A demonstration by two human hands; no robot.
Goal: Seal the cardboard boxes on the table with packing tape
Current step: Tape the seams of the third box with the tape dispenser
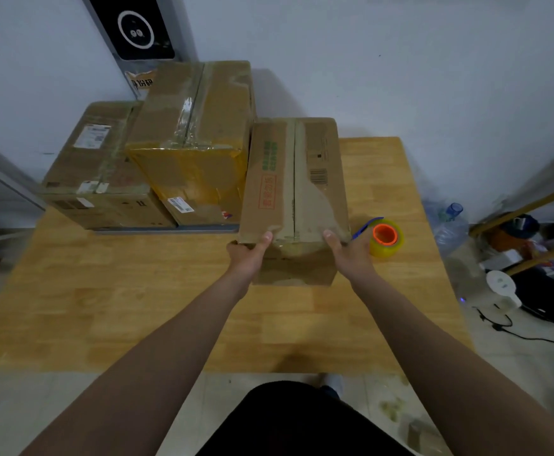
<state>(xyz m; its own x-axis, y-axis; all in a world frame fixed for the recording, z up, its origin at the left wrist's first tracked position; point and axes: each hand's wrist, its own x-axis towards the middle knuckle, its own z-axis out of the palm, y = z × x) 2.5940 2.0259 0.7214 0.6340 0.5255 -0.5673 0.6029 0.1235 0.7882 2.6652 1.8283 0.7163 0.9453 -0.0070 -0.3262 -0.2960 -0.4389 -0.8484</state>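
Head view: left hand (248,255), right hand (351,255) grip box (293,192) near corners, thumbs atop.

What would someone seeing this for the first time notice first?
A cardboard box dominates the centre, the left grip and right grip holding its near top corners. Right of it sits a yellow tape roll with an orange core; more boxes are stacked back left.

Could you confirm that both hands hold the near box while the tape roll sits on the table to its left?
Not quite: the head view shows the tape roll sitting on the table to the right of the box, beside the right hand. The left hand and the right hand do both hold the box.
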